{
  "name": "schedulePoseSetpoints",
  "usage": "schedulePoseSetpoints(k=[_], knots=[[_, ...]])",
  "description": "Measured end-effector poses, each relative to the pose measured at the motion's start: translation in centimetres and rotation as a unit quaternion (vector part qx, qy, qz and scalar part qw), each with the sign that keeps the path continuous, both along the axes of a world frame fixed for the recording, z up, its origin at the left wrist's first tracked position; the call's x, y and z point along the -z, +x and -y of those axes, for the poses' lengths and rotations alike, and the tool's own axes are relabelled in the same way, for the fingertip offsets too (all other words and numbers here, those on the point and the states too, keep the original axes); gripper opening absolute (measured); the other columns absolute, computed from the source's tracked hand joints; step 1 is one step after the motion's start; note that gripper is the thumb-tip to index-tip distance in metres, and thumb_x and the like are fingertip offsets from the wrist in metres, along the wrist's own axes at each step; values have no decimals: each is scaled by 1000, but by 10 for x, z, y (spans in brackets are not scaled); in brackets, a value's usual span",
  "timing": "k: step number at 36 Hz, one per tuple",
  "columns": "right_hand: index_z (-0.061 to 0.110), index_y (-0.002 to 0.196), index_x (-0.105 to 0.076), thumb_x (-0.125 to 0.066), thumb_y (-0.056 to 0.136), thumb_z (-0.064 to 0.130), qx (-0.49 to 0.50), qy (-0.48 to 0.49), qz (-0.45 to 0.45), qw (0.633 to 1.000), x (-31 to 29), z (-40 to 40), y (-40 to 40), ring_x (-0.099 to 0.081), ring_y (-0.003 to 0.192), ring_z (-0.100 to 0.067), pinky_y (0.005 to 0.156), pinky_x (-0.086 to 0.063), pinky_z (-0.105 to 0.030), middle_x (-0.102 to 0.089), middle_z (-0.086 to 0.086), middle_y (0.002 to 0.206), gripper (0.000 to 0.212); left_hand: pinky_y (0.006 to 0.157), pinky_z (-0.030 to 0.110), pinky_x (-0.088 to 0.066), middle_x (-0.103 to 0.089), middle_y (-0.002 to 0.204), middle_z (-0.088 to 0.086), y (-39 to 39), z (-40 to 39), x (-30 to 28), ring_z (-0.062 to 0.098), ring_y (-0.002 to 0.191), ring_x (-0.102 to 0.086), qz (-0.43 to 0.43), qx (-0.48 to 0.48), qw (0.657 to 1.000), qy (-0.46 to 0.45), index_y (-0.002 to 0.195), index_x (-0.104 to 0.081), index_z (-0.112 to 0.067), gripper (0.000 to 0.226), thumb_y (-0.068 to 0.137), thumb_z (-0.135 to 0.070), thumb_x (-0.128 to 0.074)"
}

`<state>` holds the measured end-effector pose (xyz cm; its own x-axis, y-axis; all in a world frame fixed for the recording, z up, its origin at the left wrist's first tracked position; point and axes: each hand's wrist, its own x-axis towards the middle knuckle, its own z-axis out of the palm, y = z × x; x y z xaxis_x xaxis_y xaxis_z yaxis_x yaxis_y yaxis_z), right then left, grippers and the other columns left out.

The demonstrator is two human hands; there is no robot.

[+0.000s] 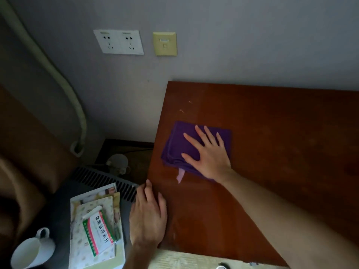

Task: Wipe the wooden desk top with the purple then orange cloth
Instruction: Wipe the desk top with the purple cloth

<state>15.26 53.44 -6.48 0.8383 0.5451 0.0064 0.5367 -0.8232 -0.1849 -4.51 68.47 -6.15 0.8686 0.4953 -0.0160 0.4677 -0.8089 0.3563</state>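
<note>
Two hands work here: the right hand (208, 154), its grip fully open, presses the folded purple cloth (182, 146) flat at the tabletop's (272, 152) far left; the left hand (148, 216), open and empty, braces the near-left edge, probably for steadiness.

The only lettering that shows is on a small box (98, 232) with green, white and pink stripes, lying on a stack of booklets (93, 247) to the left of the bench. A row of large dark Chinese characters runs along the box's white band, tilted and seen upside down from this view; they are too blurred to read with confidence. The double wall socket (118, 42) and the yellowish wall plate (165, 43) carry small marks near their tops, too small to read.
</note>
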Motion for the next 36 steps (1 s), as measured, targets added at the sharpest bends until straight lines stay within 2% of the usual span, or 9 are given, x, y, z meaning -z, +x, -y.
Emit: schedulePoseSetpoints(k=[5,9,15,19,21,24,28,34,36], knots=[[48,161,-16,-12,88,85,19,13,2,1000,-7,-29,97,-3,160,-25,127,-3,-55,-9,2,173,82,60,32,-52,-53,124,9,2,-1,0,26,96,-67,13,5,1000,-7,137,-49,-6,56,96,-41,-32],[49,160,-17,-23,93,82,33,11,-4,999,-4,-49,161,-4,160,-25,127,-2,-54,-10,1,173,75,57,31,-52,-54,126,10,6,-4,7,25,100,-68,2,-2,1000,-6,136,-51,-5,57,95,-41,-34],[46,160,-23,-29,94,80,44,29,2,999,-6,-69,214,-8,159,-25,127,-4,-54,-15,0,172,75,46,29,-49,-55,119,9,6,-6,13,26,82,-69,18,5,1000,-21,130,-55,-4,54,92,-39,-39],[46,161,-15,-24,96,80,36,-1,-11,999,-7,-74,231,-4,159,-26,127,-1,-56,-10,0,173,74,46,28,-49,-54,121,6,5,-8,15,24,86,-69,18,3,999,-29,132,-53,-7,54,94,-41,-38],[45,162,-12,-21,97,80,31,-12,-17,999,-7,-75,231,0,159,-27,127,1,-57,-6,0,174,75,50,26,-51,-52,123,3,5,-6,12,20,92,-68,18,4,999,-28,135,-50,-9,54,96,-43,-35],[43,163,-8,-18,98,78,34,-26,-21,999,-6,-76,219,4,159,-30,126,4,-58,-2,-1,174,75,65,27,-53,-51,128,0,2,-6,8,19,104,-64,42,1,998,-38,136,-46,-15,52,98,-48,-29],[43,163,-8,-19,98,76,30,-31,-11,999,-4,-81,177,4,159,-32,125,3,-58,-2,-1,174,74,92,42,-52,-54,135,8,-3,-4,6,26,117,-59,62,-22,995,-68,134,-37,-20,55,99,-56,-15],[44,162,-11,-10,91,81,-37,-20,-3,999,-1,-67,68,0,159,-34,125,0,-59,-7,-2,174,80,87,42,-50,-57,119,10,-5,-3,0,30,102,-61,111,-14,991,-71,125,-40,-15,42,102,-44,-20],[44,162,-13,-15,94,79,-59,-18,3,998,1,-57,23,-3,159,-33,125,-3,-60,-9,-1,173,77,87,42,-48,-55,119,11,-6,-4,0,31,101,-59,133,-16,988,-79,125,-43,-13,40,102,-40,-25]])
